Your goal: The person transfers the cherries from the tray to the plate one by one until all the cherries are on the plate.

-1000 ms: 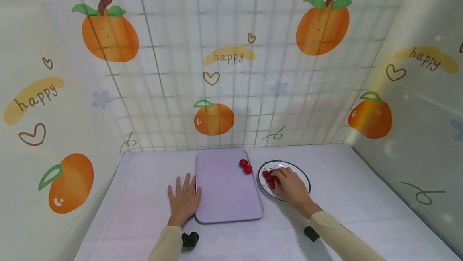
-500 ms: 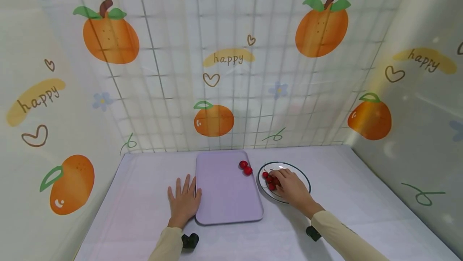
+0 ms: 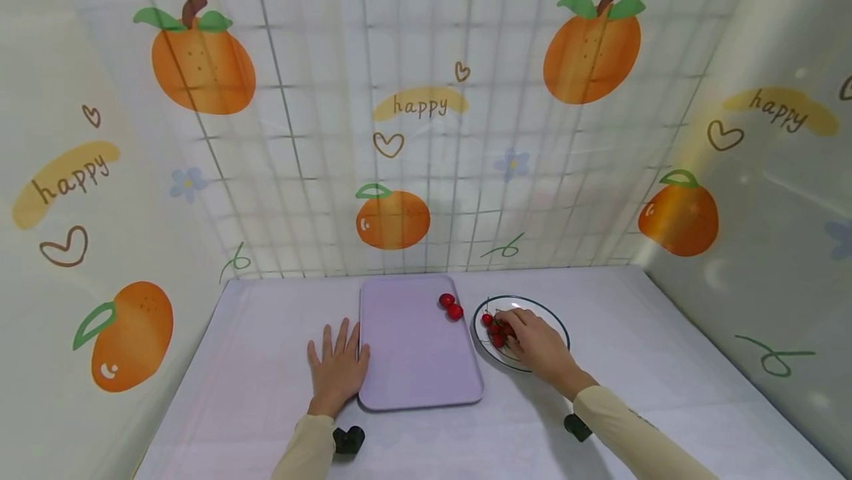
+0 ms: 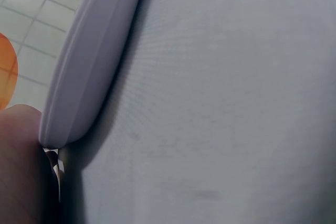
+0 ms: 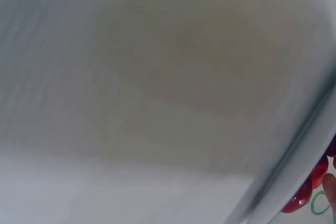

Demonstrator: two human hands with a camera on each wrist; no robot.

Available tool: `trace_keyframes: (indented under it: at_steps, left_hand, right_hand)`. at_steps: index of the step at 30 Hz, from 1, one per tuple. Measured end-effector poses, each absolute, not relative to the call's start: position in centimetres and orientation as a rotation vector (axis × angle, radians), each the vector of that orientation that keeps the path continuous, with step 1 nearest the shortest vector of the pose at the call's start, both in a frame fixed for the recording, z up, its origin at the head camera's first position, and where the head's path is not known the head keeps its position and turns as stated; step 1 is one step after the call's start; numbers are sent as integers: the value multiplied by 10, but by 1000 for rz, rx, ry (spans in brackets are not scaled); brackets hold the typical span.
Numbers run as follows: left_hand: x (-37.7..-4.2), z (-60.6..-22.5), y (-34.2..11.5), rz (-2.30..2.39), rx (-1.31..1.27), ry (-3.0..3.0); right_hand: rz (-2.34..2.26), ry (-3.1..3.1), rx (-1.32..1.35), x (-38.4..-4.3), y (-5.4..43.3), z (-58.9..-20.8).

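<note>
My left hand (image 3: 338, 369) lies with its fingers spread on the table, the thumb against the left edge of a lilac tray (image 3: 413, 362). Two red cherries (image 3: 455, 311) rest near the tray's right edge. Right of the tray is a white plate (image 3: 558, 321) with a dark rim, holding several red cherries with thin stems (image 3: 498, 341). Over that plate my right hand (image 3: 542, 350) reaches in, its thumb and fingers curled round a cherry in the pile; the fingers partly hide it. In the right wrist view, a fingertip (image 5: 330, 190) shows beside cherries (image 5: 300, 198) past the plate's rim.
A white cloth covers the table (image 3: 632, 339). Behind it hangs a curtain (image 3: 306, 132) printed with oranges, and the same cloth closes both sides. A black wrist piece sits under each forearm, the left one (image 3: 349, 440) and the right one (image 3: 577, 427).
</note>
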State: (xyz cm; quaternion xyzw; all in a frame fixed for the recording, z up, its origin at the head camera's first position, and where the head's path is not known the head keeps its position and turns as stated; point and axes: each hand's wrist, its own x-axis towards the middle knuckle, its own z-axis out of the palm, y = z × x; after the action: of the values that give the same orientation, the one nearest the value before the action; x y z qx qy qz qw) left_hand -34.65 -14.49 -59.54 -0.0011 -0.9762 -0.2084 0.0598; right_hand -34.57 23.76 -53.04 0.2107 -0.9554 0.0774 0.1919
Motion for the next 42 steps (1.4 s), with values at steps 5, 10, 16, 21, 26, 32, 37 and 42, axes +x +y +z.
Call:
trace_keyframes:
  at_steps: [5, 10, 16, 21, 26, 32, 37, 42]
  left_hand:
    - [-346, -595, -146, -627, 2, -2962]
    - [-347, -594, -146, -627, 3, -2962]
    - [-346, -592, -146, -635, 2, -2962]
    - [-344, -591, -145, -652, 6, -2963]
    - [-342, -592, -144, -661, 7, -2965]
    - [-344, -594, -144, -662, 1, -2945]
    - [-344, -591, -144, -658, 10, -2954]
    - [-340, -584, -142, -709, -3, -2942]
  right_hand:
    - [236, -2682, 586, -347, 237, -532]
    - [232, -2651, 589, -349, 235, -533]
    - [240, -2602, 596, -350, 228, -531]
    - [222, -2591, 607, -353, 219, -530]
    - [229, -2561, 631, -355, 210, -531]
    - [292, -2552, 635, -360, 195, -525]
    - [244, -2602, 615, -365, 185, -524]
    - [228, -2661, 596, -367, 177, -526]
